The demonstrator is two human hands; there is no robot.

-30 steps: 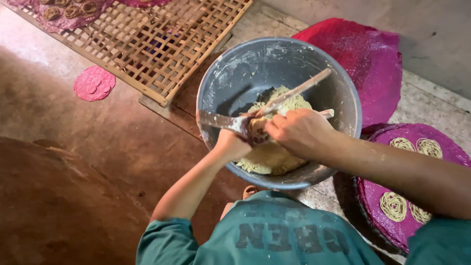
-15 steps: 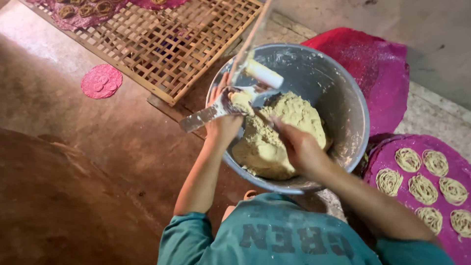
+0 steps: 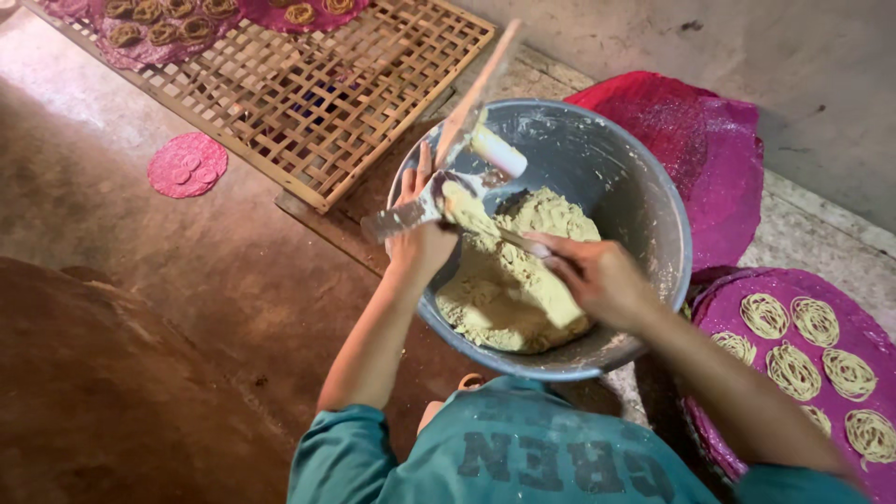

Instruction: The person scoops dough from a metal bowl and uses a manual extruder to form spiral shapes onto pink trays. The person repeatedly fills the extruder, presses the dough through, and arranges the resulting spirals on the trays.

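Pale yellow dough (image 3: 509, 289) fills the lower part of a large grey metal bowl (image 3: 653, 196) set on the floor, heaped toward the near wall while the far wall shows only a floury film. The left hand (image 3: 420, 238) is wrapped around a metal press tool (image 3: 411, 213) at the bowl's near-left rim, fingers clamped on it; the tool's long axis runs roughly left to right, its bare metal end pointing out over the rim toward the wooden lattice rack (image 3: 308, 93) and its dough-smeared end pointing into the bowl. A wooden stick (image 3: 481, 84) rises beside it, slanting up and away to the right. The right hand (image 3: 593, 275) reaches in from the right, fingers close together and pressed to the dough; whether they pinch anything cannot be told.

Judging by what lies around, the work is well under way but far from finished: coiled noodle rounds (image 3: 793, 345) already cover a purple mat (image 3: 719, 308) at the right, more sit on a mat (image 3: 168, 28) at the top left, a second magenta mat (image 3: 691, 140) behind the bowl is bare, and a good mound of dough remains unpressed. A small pink disc (image 3: 187, 164) lies on the brown floor (image 3: 187, 299).
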